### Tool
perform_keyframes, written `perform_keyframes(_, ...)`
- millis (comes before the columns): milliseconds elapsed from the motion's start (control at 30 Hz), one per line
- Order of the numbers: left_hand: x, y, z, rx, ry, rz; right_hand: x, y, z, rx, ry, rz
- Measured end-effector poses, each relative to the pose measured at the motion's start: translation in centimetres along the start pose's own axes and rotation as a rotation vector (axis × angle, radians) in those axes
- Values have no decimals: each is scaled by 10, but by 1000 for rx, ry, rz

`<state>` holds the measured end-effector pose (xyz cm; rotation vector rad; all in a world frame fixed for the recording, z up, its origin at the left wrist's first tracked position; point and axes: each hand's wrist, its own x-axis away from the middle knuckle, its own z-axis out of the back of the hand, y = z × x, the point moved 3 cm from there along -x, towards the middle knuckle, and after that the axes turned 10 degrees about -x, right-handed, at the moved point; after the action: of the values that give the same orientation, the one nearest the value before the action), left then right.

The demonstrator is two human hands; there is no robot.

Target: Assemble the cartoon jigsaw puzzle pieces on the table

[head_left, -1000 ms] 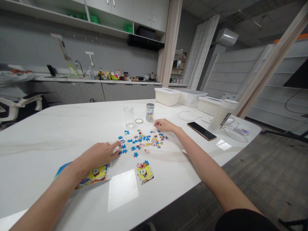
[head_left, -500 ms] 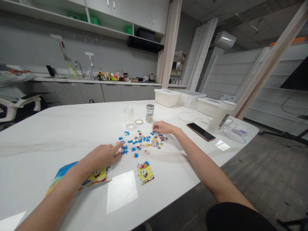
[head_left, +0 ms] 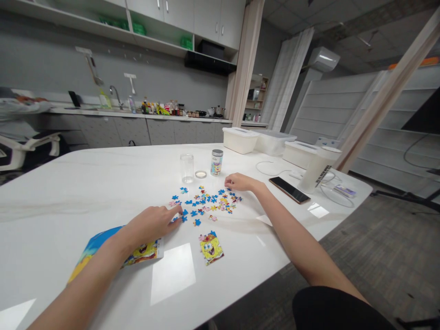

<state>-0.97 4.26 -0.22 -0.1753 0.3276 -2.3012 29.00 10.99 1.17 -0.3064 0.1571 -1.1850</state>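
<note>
Loose jigsaw puzzle pieces (head_left: 205, 200), many of them blue, lie scattered on the white table. At their left edge is my left hand (head_left: 160, 221), thumb and index finger apart around blue pieces on the tabletop. My right hand (head_left: 239, 182) is at the far right edge of the pieces, fingers curled together with a small blue puzzle piece at the tips. Nearer to me lies a joined puzzle section (head_left: 211, 247) with a yellow cartoon face. Under my left forearm is a printed picture sheet (head_left: 146, 251), partly covered.
Behind the pieces stand a clear jar (head_left: 187, 168), a loose lid (head_left: 200, 174) and a printed can (head_left: 216, 162). To the right are a phone (head_left: 289, 189), a white tumbler (head_left: 318, 172), cables and plastic boxes (head_left: 239, 140). The table's front edge runs diagonally at right.
The view has shifted slightly, moving everything a little right in the picture. My right hand has moved slightly right along the pieces' edge. My left hand remains by the same blue pieces.
</note>
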Motion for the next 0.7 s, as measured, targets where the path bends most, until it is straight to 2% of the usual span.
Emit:
perform_keyframes(167, 1, 3, 3, 4, -2, -4, 13, -1, 10, 17, -89, -110)
perform_keyframes(367, -1, 6, 2, 10, -16, -4, 30, -6, 11, -49, -307, -288)
perform_keyframes(500, -1, 9, 3, -6, -16, -29, 31, -12, 7, -99, -379, -275)
perform_keyframes(700, 1, 10, 7, -16, -14, -52, 27, -23, 5, -59, -313, -189)
